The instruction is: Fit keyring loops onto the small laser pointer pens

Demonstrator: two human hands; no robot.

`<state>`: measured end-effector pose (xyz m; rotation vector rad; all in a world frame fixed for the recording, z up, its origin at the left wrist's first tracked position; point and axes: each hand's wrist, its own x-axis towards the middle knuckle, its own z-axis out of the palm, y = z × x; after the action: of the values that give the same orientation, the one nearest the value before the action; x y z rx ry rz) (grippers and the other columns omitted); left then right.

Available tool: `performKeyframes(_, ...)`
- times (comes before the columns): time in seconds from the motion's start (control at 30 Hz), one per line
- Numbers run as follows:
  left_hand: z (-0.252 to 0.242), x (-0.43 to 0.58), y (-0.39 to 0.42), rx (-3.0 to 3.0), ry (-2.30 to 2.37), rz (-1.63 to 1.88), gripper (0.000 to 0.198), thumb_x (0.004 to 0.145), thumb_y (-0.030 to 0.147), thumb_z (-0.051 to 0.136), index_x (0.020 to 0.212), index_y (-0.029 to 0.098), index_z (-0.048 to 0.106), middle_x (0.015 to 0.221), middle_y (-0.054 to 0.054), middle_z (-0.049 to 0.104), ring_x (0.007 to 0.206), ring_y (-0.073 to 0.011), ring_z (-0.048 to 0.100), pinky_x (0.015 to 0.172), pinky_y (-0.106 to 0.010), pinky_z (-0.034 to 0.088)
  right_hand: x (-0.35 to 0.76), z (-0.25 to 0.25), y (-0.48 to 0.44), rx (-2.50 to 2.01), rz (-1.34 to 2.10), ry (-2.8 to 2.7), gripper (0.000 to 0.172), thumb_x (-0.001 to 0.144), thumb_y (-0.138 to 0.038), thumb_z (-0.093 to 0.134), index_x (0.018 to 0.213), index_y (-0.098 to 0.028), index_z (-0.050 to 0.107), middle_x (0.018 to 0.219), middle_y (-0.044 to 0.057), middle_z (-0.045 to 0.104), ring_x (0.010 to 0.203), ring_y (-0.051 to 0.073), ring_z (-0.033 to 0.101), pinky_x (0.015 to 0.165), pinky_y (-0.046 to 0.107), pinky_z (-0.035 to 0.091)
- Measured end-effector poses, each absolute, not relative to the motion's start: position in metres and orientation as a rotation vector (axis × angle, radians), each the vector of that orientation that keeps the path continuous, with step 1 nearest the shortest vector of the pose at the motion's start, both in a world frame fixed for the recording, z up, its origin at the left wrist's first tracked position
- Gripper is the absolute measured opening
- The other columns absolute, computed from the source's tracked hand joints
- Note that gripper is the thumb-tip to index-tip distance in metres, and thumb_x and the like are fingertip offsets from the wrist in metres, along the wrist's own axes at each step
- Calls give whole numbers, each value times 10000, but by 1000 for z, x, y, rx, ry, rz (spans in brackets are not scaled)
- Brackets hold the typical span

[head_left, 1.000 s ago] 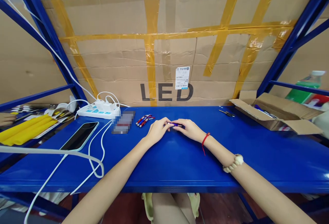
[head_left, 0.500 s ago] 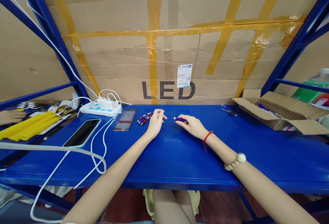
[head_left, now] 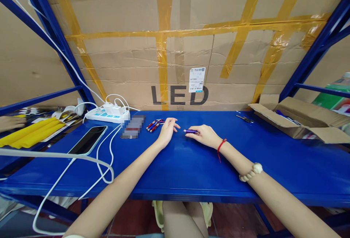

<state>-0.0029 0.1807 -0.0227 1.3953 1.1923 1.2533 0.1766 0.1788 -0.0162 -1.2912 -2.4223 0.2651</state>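
My right hand (head_left: 205, 135) rests on the blue shelf top (head_left: 191, 165) and pinches a small purple pen-like torch (head_left: 190, 131) whose silver tip points left. My left hand (head_left: 168, 129) lies a little to its left, fingers loosely spread and holding nothing. Just beyond the left fingertips lies a small heap of red and blue pen torches (head_left: 154, 124). A red string and a bead bracelet circle my right wrist.
A blurred card (head_left: 132, 126), a phone (head_left: 88, 140), a white power strip (head_left: 108, 114) with cables sit left. Scissors (head_left: 245, 119) and an open cardboard box (head_left: 296, 121) sit right. A taped cardboard wall marked LED stands behind. Another person's hand (head_left: 9, 122) shows far left beside yellow sheets.
A second ago both hands were closed together on the purple torch. The left hand has let go and moved left with fingers spread; the right hand keeps the torch, now lowered.
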Motion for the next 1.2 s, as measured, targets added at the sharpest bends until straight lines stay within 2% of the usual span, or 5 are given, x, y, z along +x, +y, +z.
performKeyframes(0.33, -23, -1, 180, 1367, 1218, 1225, 247, 898, 303, 319, 914, 124, 489, 753, -25, 570, 623, -95, 486, 625, -207, 363, 177, -18, 179, -1281, 248, -2460, 373, 813, -560, 410, 845, -269, 642, 673, -18, 620, 612, 117, 550, 532, 213, 282)
performKeyframes(0.53, -25, -2, 181, 1385, 1229, 1235, 262, 896, 316, 320, 917, 125, 499, 771, -24, 563, 639, -96, 484, 647, -211, 363, 177, -19, 180, -1274, 236, -2460, 350, 821, -540, 414, 905, -287, 640, 761, -15, 648, 647, 127, 560, 556, 215, 296)
performKeyframes(0.67, -24, -2, 181, 1392, 1228, 1233, 252, 895, 308, 320, 920, 129, 495, 777, -24, 564, 652, -97, 484, 650, -211, 361, 177, -17, 179, -1295, 239, -2477, 371, 817, -554, 409, 843, -268, 644, 706, -13, 636, 631, 128, 557, 540, 215, 288)
performKeyframes(0.87, -24, -2, 181, 1405, 1239, 1227, 258, 893, 313, 315, 921, 131, 495, 789, -26, 568, 657, -100, 489, 660, -214, 368, 177, -18, 180, -1284, 244, -2470, 341, 823, -532, 420, 913, -290, 642, 758, -12, 646, 657, 130, 567, 555, 214, 303)
performKeyframes(1.2, -25, -3, 181, 1471, 1206, 1223, 304, 879, 355, 304, 898, 144, 521, 842, -39, 591, 728, -123, 520, 679, -232, 374, 176, -16, 178, -1291, 304, -2475, 378, 837, -531, 385, 861, -260, 648, 716, 0, 639, 615, 128, 547, 531, 214, 275)
